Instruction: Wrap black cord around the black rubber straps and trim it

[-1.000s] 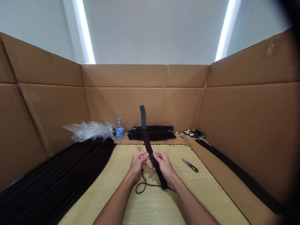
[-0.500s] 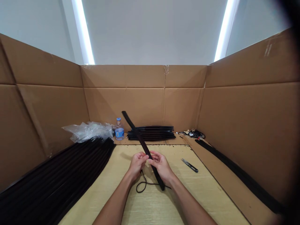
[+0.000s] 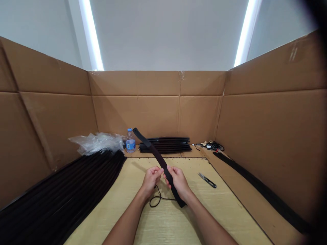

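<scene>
My right hand (image 3: pixel 177 180) grips a long, slightly curved black strip (image 3: pixel 157 154) near its middle, thumb on the front. The strip slants from upper left to lower right above the mat, its broad face towards me; a small hole seems to show at the upper end. Just left of it, my left hand (image 3: pixel 152 179) is closed in a pinch, fingertips at the strip's edge. A thin black cord (image 3: pixel 155 205) comes out below the left hand, makes a loop and runs right behind the strip. What lies inside the pinch is mostly hidden.
Thread snips (image 3: pixel 207 180) lie on the yellowish mat (image 3: pixel 102 224). Many long black strips (image 3: pixel 63 194) fill the left side, by plastic bags (image 3: pixel 98 143) and a water bottle (image 3: pixel 130 143). A stack of black strips (image 3: pixel 166 145) stands behind. Cardboard walls (image 3: pixel 158 109) surround everything.
The black strip has turned so its broad face shows, and its upper end has dropped a little. My right hand has shifted its hold on it; the left has barely moved.
</scene>
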The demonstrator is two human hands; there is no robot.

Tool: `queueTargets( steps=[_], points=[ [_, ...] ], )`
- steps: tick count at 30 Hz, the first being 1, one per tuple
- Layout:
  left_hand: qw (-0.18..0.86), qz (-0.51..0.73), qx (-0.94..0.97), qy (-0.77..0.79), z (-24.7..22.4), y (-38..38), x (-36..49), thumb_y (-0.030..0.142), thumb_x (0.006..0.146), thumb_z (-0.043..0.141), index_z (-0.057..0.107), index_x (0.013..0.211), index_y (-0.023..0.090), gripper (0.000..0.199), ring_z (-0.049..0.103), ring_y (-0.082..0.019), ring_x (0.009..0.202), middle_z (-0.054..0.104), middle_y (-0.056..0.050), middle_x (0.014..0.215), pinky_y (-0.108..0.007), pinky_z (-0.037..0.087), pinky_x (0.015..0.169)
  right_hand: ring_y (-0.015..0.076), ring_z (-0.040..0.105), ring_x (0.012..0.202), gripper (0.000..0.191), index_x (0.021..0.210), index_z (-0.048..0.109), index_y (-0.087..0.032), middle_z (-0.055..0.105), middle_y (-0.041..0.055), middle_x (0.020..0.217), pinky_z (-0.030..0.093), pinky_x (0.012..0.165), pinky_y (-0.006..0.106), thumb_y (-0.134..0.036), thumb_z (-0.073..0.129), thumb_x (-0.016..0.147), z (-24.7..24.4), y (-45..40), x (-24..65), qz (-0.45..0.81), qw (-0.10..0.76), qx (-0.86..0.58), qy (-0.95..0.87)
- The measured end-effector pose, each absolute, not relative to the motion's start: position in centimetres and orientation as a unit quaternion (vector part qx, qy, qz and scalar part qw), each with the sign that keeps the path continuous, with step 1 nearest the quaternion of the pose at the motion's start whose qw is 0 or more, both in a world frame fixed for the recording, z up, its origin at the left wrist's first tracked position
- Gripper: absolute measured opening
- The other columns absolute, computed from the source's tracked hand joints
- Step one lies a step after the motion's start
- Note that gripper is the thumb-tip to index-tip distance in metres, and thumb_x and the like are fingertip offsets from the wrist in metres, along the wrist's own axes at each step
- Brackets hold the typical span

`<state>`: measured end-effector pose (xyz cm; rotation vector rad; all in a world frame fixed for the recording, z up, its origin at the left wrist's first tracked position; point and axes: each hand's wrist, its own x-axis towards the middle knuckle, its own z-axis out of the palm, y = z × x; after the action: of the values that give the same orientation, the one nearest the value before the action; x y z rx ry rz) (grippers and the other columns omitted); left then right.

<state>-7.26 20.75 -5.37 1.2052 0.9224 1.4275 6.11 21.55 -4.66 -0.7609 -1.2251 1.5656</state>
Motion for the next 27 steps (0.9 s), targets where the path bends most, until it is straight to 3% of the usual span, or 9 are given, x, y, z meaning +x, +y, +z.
queueTargets(
  steps=[4,8,12,15,18,21,25,27],
  points=[
    [0.501,0.588,0.499,0.393,-5.5,20.8,-7.1,0.053,0.065,0.075,0.049,0.061,0.014,0.047,0.018,-0.003,0.038,0.031,0.008,0.042,-0.021,0.009,0.040,0.0038,0.047,0.042,0.059,0.078,0.051,-0.013,0.060,0.0002,0.065,0.033,0.037,0.016,-0.069,0.061,0.065,-4.6,21.7,6.2,0.648,0.492,-0.316,-0.489],
    [0.506,0.605,0.475,0.390,-5.6,21.2,-7.6,0.055,0.066,0.074,0.047,0.065,0.016,0.048,0.014,-0.003,0.039,0.024,0.011,0.043,-0.021,0.008,0.040,0.0046,0.055,0.056,0.055,0.083,0.057,-0.012,0.067,0.0043,0.082,0.041,0.050,0.016,-0.058,0.073,0.059,-4.5,21.6,6.3,0.656,0.504,-0.274,-0.491],
    [0.543,0.582,0.474,0.375,-5.7,21.3,-8.1,0.051,0.062,0.079,0.041,0.065,0.018,0.050,0.015,-0.003,0.039,0.025,0.012,0.044,-0.019,0.011,0.040,0.0060,0.059,0.068,0.062,0.102,0.061,-0.013,0.069,0.0052,0.090,0.045,0.064,0.017,-0.048,0.080,0.055,-4.6,21.4,6.3,0.656,0.494,-0.290,-0.491],
    [0.551,0.571,0.483,0.370,-5.7,21.2,-8.1,0.048,0.060,0.081,0.041,0.064,0.017,0.051,0.017,-0.002,0.038,0.028,0.011,0.044,-0.019,0.011,0.040,0.0080,0.061,0.076,0.055,0.096,0.064,-0.010,0.068,0.0073,0.094,0.047,0.070,0.018,-0.044,0.080,0.057,-4.7,21.3,6.4,0.647,0.465,-0.272,-0.540],
    [0.551,0.570,0.488,0.364,-5.7,21.0,-8.0,0.047,0.062,0.080,0.042,0.062,0.017,0.048,0.017,-0.002,0.038,0.029,0.010,0.043,-0.020,0.009,0.040,0.0074,0.061,0.068,0.052,0.090,0.055,-0.013,0.067,0.0037,0.088,0.048,0.059,0.017,-0.045,0.080,0.057,-4.9,21.2,6.5,0.632,0.456,-0.278,-0.561],
    [0.549,0.573,0.487,0.364,-5.5,20.9,-8.0,0.047,0.064,0.078,0.043,0.062,0.016,0.047,0.017,-0.002,0.038,0.033,0.009,0.044,-0.021,0.008,0.040,0.0071,0.058,0.053,0.055,0.090,0.043,-0.018,0.065,-0.0001,0.083,0.041,0.042,0.016,-0.053,0.075,0.061,-5.0,21.2,6.5,0.630,0.451,-0.283,-0.566],
    [0.546,0.583,0.483,0.359,-5.5,21.0,-8.0,0.048,0.063,0.078,0.041,0.063,0.017,0.048,0.018,-0.001,0.037,0.045,0.006,0.048,-0.021,0.008,0.040,0.0054,0.054,0.047,0.054,0.086,0.045,-0.016,0.066,0.0018,0.076,0.039,0.040,0.016,-0.066,0.060,0.070,-5.1,21.5,6.4,0.636,0.456,-0.278,-0.557],
    [0.545,0.585,0.485,0.355,-5.6,21.0,-7.9,0.048,0.064,0.078,0.041,0.063,0.017,0.048,0.018,-0.002,0.037,0.041,0.007,0.045,-0.020,0.008,0.040,0.0048,0.052,0.045,0.057,0.081,0.048,-0.014,0.064,0.0019,0.071,0.038,0.039,0.016,-0.068,0.059,0.068,-5.0,21.7,6.3,0.639,0.458,-0.290,-0.545]
  ],
)
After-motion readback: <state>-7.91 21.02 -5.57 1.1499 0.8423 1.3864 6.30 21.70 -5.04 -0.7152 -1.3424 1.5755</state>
